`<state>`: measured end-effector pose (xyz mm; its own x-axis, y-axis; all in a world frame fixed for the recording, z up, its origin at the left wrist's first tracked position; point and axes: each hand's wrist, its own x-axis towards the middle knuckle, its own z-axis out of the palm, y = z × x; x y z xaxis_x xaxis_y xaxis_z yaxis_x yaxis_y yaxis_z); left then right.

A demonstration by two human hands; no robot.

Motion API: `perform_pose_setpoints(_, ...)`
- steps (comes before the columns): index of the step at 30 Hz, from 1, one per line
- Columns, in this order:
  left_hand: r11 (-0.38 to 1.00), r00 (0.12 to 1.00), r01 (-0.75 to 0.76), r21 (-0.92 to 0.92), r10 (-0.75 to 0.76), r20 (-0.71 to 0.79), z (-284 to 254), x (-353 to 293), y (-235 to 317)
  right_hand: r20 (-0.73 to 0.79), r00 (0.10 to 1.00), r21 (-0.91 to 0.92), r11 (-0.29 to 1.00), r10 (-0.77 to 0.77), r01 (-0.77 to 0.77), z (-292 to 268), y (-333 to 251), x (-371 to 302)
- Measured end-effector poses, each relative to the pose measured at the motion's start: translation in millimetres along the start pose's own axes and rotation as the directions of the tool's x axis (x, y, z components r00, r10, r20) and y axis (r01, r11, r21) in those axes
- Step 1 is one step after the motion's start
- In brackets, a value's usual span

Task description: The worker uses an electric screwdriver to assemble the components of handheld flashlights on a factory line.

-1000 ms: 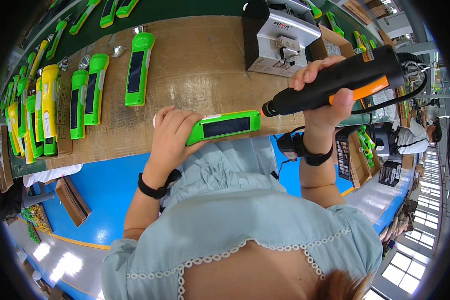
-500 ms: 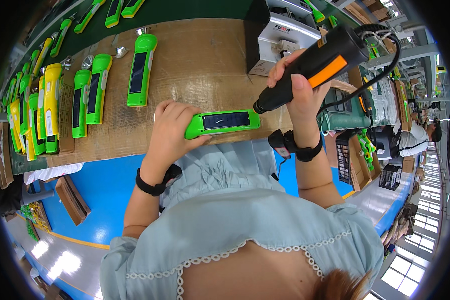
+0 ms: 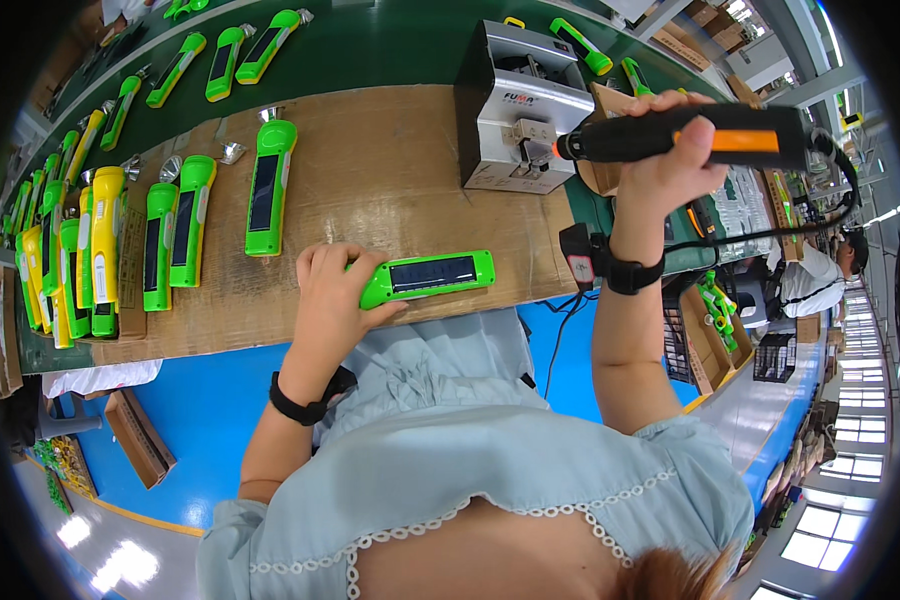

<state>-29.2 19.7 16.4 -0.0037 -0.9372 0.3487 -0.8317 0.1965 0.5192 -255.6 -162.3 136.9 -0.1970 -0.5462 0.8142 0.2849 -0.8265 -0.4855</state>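
Note:
My left hand (image 3: 338, 285) is closed round one end of a green flashlight (image 3: 475, 268), which lies on the brown cardboard sheet (image 3: 380, 170) with its dark solar panel facing up. In my right hand (image 3: 673, 165) is a black electric screwdriver (image 3: 620, 137) with an orange stripe, held level. Its tip is at the front of a grey and black screw feeder (image 3: 515, 110); whether a screw sits on the tip is too small to tell.
Green flashlights (image 3: 267, 190) and a yellow flashlight (image 3: 106, 235) lie in rows on the left, several with loose silver reflectors. More flashlights (image 3: 225, 62) rest on the green bench behind. A black cable (image 3: 760, 240) hangs from the screwdriver past my right wrist.
My right hand has lifted the screwdriver off the flashlight's right end and brought its tip to the screw feeder. My left hand keeps holding the flashlight; the whole view has shifted slightly.

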Motion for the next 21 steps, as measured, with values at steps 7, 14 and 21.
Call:
perform_pose_setpoints(7, 0.998, 0.996, -0.042, 0.055, 0.046, -0.070, 11.0, 0.3, 2.3, 0.142, 0.982, -0.180, 0.979, 0.126, -0.099, 3.1, 23.2, 5.0)
perform_pose_setpoints(14, 0.998, 0.995, -0.042, 0.042, 0.045, -0.085, 9.7, 0.4, 3.8, 0.236, 0.890, 0.004, 0.915, 0.391, -0.403, 3.6, 2.0, -8.9)
perform_pose_setpoints(21, 0.997, 0.996, -0.051, 0.051, 0.054, -0.077, 17.5, 9.4, 3.4, 0.413, 0.791, 0.110, 0.837, 0.452, -0.536, 45.3, -50.5, -71.9)
